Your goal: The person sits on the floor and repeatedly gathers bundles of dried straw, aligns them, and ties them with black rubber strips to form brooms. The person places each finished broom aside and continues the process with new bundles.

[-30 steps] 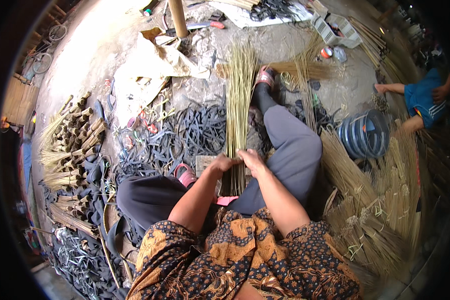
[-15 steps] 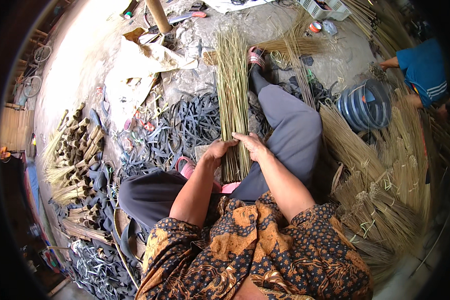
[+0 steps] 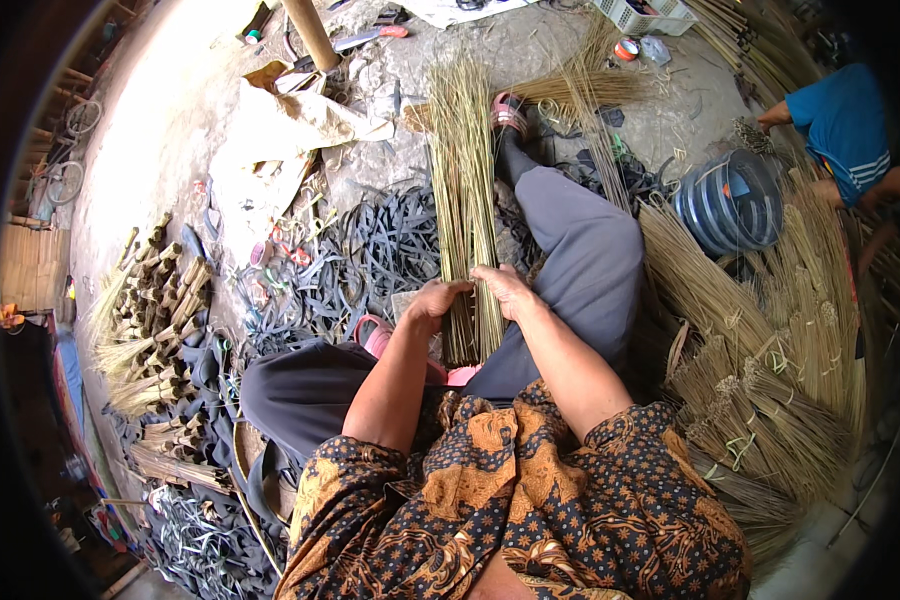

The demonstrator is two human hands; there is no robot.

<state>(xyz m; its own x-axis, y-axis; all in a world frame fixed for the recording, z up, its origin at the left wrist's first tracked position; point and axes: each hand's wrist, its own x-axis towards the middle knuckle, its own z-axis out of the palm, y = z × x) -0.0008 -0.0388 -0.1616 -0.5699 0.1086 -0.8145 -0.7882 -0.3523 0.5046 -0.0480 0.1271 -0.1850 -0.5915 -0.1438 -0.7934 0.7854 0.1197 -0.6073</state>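
Rough grey ground (image 3: pixel 695 130) spreads across the workspace, washed nearly white by light toward the upper left. In the middle, between the wearer's bent legs, a long bundle of thin stalks (image 3: pixel 460 190) points away from the body, greenish-yellow along most of its length and darker at the near end, with a narrow gap dividing it lengthwise into two portions. Both hands are clamped on it close to that near end: the left hand (image 3: pixel 436 300) grips the left portion, the right hand (image 3: pixel 508 290) the right one, thumbs over the front and almost meeting, most of the fingers hidden behind. Just beyond and to the left lies a heap of dark flat strips (image 3: pixel 385 240). One pink sandal (image 3: pixel 373 335) shows by the left forearm; a second sandal (image 3: pixel 508 112) is on the outstretched right foot, with loose brown stalks (image 3: pixel 585 88) just beyond it. Farther right, tied bundles (image 3: pixel 770 420) lie piled near a ribbed clear plastic container (image 3: pixel 728 203), and another person's blue garment (image 3: pixel 842 130) shows past that. Short stubby bundles (image 3: pixel 160 320) are stacked at far left, while a crumpled tan sheet (image 3: pixel 315 120) lies below a wooden post (image 3: pixel 311 35).
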